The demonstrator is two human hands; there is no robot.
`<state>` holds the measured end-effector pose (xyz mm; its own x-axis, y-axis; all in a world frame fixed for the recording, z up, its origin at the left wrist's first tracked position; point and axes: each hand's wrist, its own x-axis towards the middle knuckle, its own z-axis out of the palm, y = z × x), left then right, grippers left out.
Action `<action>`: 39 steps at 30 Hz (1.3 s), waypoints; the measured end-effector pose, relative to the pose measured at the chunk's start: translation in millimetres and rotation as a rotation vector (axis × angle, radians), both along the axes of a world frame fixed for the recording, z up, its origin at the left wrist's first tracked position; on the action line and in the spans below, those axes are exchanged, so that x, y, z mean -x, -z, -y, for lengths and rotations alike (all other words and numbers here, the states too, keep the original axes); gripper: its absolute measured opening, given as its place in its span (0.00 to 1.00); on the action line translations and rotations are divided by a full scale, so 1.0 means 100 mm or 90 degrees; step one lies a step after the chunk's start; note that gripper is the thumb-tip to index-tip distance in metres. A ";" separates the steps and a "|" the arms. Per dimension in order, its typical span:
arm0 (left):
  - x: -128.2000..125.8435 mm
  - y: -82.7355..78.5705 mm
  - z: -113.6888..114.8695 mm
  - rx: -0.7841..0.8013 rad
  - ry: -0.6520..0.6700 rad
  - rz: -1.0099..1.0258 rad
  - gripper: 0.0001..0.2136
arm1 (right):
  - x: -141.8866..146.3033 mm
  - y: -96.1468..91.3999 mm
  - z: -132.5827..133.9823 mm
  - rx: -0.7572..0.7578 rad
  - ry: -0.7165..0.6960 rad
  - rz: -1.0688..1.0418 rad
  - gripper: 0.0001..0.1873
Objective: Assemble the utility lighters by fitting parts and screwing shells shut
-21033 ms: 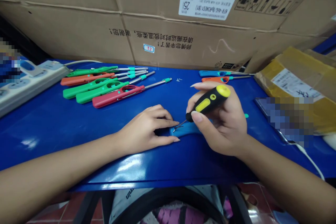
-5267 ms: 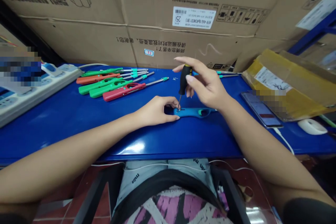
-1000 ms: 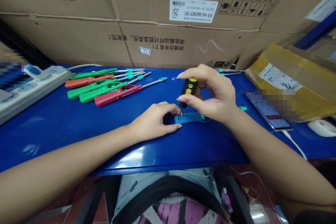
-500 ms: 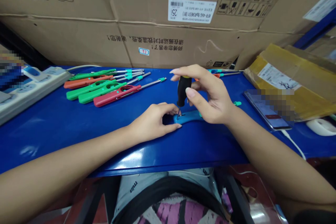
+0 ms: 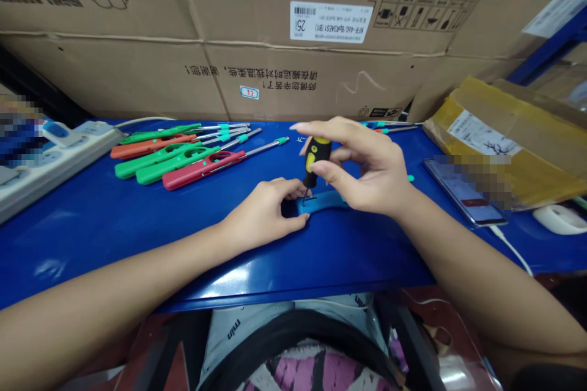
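A blue long-neck lighter point(image 5: 323, 202) lies on the blue tabletop, partly covered by my hands. My left hand point(image 5: 261, 211) pinches its near-left end between thumb and fingers. In my right hand point(image 5: 371, 165) is a black and yellow screwdriver point(image 5: 315, 156), held nearly upright by thumb and fingertips. The screwdriver's tip meets the left end of the lighter's handle. Whether a screw sits under the tip is too small to tell. To the left lie several more long-neck lighters in green, orange and red, with a red lighter point(image 5: 197, 176) nearest me.
A large cardboard box point(image 5: 206, 12) walls off the back of the table. A white power strip point(image 5: 68, 162) lies at the left. On the right are a phone point(image 5: 463, 192) with a white cable, a yellow-taped package point(image 5: 536, 128) and a white mouse-like object point(image 5: 559, 220).
The screwdriver has turned in my right fingers, so yellow patches on its handle now show, and it leans slightly more. My left hand still holds the lighter; the view has shifted slightly.
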<state>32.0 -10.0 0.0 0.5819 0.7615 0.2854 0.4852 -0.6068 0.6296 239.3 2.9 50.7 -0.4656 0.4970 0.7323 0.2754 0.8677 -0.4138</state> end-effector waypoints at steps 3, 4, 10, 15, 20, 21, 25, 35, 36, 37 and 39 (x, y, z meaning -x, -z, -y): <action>0.00 -0.01 0.00 -0.002 -0.006 -0.002 0.11 | 0.00 -0.01 -0.01 -0.066 0.038 -0.003 0.18; -0.01 -0.01 0.01 -0.003 -0.008 -0.002 0.10 | -0.01 -0.01 -0.01 -0.067 0.033 0.004 0.18; -0.01 0.00 0.01 -0.017 -0.002 -0.006 0.10 | -0.01 -0.02 0.03 0.039 -0.004 0.032 0.20; -0.01 0.00 0.00 -0.019 -0.002 -0.011 0.11 | 0.01 0.00 0.01 -0.013 0.039 -0.006 0.18; -0.01 0.00 0.00 -0.028 0.004 -0.014 0.10 | 0.04 -0.03 0.06 0.102 -0.038 -0.029 0.18; -0.01 0.00 0.00 -0.030 0.005 -0.014 0.10 | 0.05 -0.03 0.07 0.104 -0.036 -0.042 0.17; -0.02 0.00 0.00 -0.028 0.009 -0.024 0.12 | 0.05 0.00 0.05 0.089 0.012 -0.065 0.18; -0.01 -0.01 0.00 -0.019 0.031 -0.053 0.17 | 0.06 -0.02 0.05 0.118 -0.018 -0.081 0.16; -0.01 -0.01 0.00 -0.019 0.031 -0.054 0.18 | 0.05 -0.02 0.04 0.102 -0.007 -0.077 0.17; -0.01 -0.01 0.00 -0.019 0.030 -0.053 0.18 | 0.04 -0.02 0.04 0.094 -0.004 -0.070 0.17; -0.01 -0.02 0.01 -0.020 0.030 -0.046 0.17 | 0.03 -0.03 0.05 0.107 -0.031 -0.049 0.19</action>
